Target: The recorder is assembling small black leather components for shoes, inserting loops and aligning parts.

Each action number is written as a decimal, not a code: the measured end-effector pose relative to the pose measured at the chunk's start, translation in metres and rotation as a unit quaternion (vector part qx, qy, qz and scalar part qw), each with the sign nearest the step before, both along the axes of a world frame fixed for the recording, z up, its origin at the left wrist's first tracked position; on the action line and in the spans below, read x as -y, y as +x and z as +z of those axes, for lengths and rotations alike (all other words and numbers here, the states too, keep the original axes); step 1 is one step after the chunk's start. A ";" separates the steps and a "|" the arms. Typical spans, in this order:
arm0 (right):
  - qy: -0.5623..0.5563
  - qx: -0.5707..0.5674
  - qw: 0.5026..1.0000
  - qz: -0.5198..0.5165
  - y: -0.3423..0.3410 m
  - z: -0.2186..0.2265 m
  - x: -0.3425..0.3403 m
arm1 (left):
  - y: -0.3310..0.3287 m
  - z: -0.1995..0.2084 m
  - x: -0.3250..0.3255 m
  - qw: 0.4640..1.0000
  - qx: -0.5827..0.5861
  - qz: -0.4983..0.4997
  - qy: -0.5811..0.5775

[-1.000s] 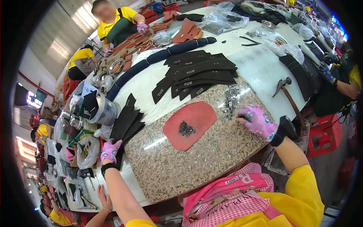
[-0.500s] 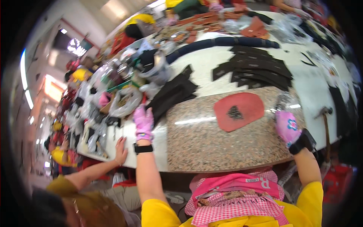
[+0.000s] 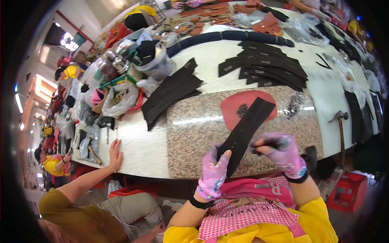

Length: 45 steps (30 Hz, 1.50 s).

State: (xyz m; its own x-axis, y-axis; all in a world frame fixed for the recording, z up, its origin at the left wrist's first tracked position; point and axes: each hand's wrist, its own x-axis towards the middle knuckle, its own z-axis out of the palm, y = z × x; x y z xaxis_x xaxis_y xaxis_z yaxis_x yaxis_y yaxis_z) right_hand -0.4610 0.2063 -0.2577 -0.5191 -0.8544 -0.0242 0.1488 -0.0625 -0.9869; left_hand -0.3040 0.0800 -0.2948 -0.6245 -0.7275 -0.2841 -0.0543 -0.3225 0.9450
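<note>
My left hand [image 3: 212,172], in a pink patterned glove with bare thumb tip, grips the lower end of a long dark fabric-like strip [image 3: 250,125]. The strip slants up to the right over a red pad [image 3: 229,105] on a speckled stone slab [image 3: 192,146]. A small pile of dark pieces [image 3: 242,110] lies on the pad, beside the strip's left edge. My right hand [image 3: 283,156], gloved alike, is close to the strip's right side with its fingers pinched. Something small and dark seems to be at its fingertips, too blurred to name.
More dark strips lie left of the slab [image 3: 172,95] and fanned beyond it [image 3: 271,67]. A hammer [image 3: 341,125] lies to the right. Bags and a bucket [image 3: 158,67] crowd the left. Another person's hand [image 3: 116,156] rests on the table's near left edge.
My left hand has come from the strips at the left to above the slab's near edge, now gripping one strip. My right hand has moved left from beside the plastic bag on the slab.
</note>
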 end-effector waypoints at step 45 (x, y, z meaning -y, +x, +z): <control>0.261 -0.531 0.797 0.123 -0.078 -0.050 0.023 | -0.018 -0.032 -0.038 0.768 0.155 -0.309 -0.539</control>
State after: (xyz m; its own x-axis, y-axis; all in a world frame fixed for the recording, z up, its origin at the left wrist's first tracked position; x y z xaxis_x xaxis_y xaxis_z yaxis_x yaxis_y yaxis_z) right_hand -0.5390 0.1829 -0.3075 -0.3011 -0.9511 -0.0684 -0.8433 0.2991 -0.4465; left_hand -0.3223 0.1182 -0.3267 -0.9693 -0.2355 0.0702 -0.1581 0.8164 0.5554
